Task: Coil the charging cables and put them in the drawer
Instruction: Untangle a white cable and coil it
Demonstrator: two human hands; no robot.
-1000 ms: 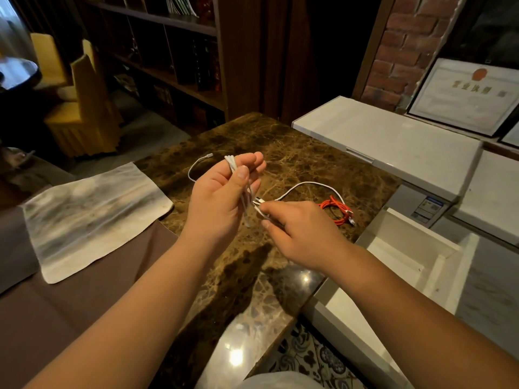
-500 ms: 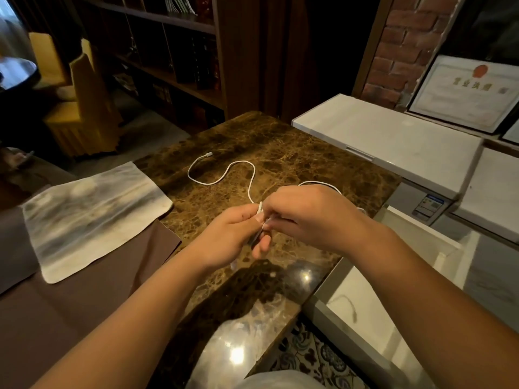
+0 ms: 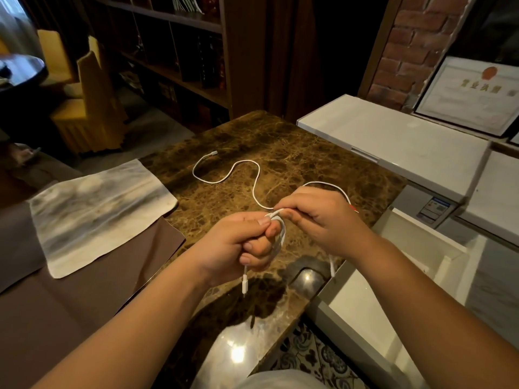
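The left hand (image 3: 247, 242) is curling its fingers round the near end of the white cable (image 3: 254, 183), thumb pinning it on top, with a short tail and plug hanging below the fist. The right hand (image 3: 317, 217) is pinching the same cable just beside the left thumb, feeding a loop round the left fingers. The rest of the cable is lying in loose waves across the table (image 3: 295, 153), its far plug resting well away toward the shelves. A sliver of red cable (image 3: 354, 208) is peeking out behind the right hand. The drawer (image 3: 421, 242) is standing open at the right.

The cable looks thin, light, limp and smooth-skinned, so it should bend easily but may spring out of a loose coil; holding near the plug and at each crossing seems safest. The table is polished, veined brown stone, and a soft grey-stained cloth (image 3: 98, 209) is lying flat at the left.
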